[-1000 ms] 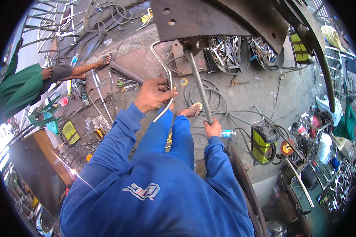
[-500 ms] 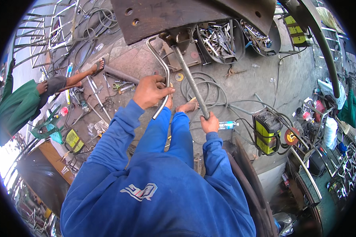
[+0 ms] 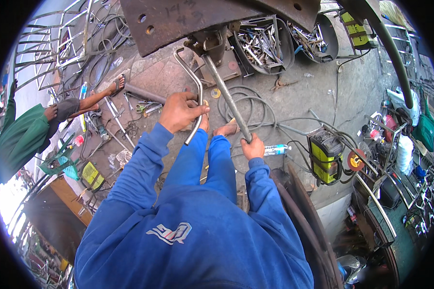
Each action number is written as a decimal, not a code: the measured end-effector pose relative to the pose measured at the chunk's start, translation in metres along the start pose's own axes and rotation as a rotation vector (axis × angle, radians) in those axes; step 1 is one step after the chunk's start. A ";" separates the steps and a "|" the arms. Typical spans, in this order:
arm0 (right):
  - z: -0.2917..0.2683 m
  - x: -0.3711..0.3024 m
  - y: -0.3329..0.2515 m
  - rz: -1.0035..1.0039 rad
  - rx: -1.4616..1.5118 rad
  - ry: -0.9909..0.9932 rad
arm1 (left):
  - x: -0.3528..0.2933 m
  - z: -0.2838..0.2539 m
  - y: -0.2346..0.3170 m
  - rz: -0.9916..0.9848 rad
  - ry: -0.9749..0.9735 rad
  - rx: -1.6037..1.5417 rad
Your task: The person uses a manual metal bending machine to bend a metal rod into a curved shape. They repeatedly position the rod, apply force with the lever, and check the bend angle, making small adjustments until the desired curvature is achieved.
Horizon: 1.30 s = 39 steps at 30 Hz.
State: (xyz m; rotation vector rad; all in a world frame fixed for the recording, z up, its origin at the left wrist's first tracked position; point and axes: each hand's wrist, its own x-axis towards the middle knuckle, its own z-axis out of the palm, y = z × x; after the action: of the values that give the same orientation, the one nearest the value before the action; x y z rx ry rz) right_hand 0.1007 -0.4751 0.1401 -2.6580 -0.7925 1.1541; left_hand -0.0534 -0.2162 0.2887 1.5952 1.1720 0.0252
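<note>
My left hand (image 3: 179,112) is closed around a bent metal rod (image 3: 196,86), thumb pressed along its lower straight part. The rod's upper end reaches up beside a rusty steel bracket (image 3: 212,44) under a brown steel plate (image 3: 178,21). My right hand (image 3: 252,146) grips the lower end of a straight grey bar (image 3: 230,99). At its top, this bar meets the bracket below the plate. Behind my right hand a clear water bottle (image 3: 277,150) lies on the floor.
Two black bins (image 3: 261,48) of metal pieces stand beyond the plate. A yellow-green machine (image 3: 326,158) with cables sits at right. Hoses (image 3: 255,107) coil across the concrete floor. At left a person in green (image 3: 26,130) has legs stretched toward scattered tools. A steel beam (image 3: 306,216) runs beside my right arm.
The view has shifted slightly, so the plate and bins appear a little higher and farther left. Both hands keep their hold on the rod and the bar.
</note>
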 end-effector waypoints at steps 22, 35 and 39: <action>0.005 0.003 0.006 -0.013 -0.022 0.005 | -0.001 0.002 -0.007 -0.007 0.012 -0.008; 0.000 -0.001 0.002 -0.001 -0.007 0.018 | -0.002 -0.003 -0.005 -0.013 -0.036 0.048; -0.001 -0.003 -0.003 -0.017 0.032 0.039 | -0.003 0.000 -0.013 -0.055 0.016 -0.066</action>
State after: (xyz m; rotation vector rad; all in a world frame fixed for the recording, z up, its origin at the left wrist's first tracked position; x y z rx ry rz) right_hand 0.0983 -0.4745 0.1435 -2.6341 -0.7818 1.0984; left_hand -0.0637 -0.2188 0.2801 1.5064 1.2151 0.0403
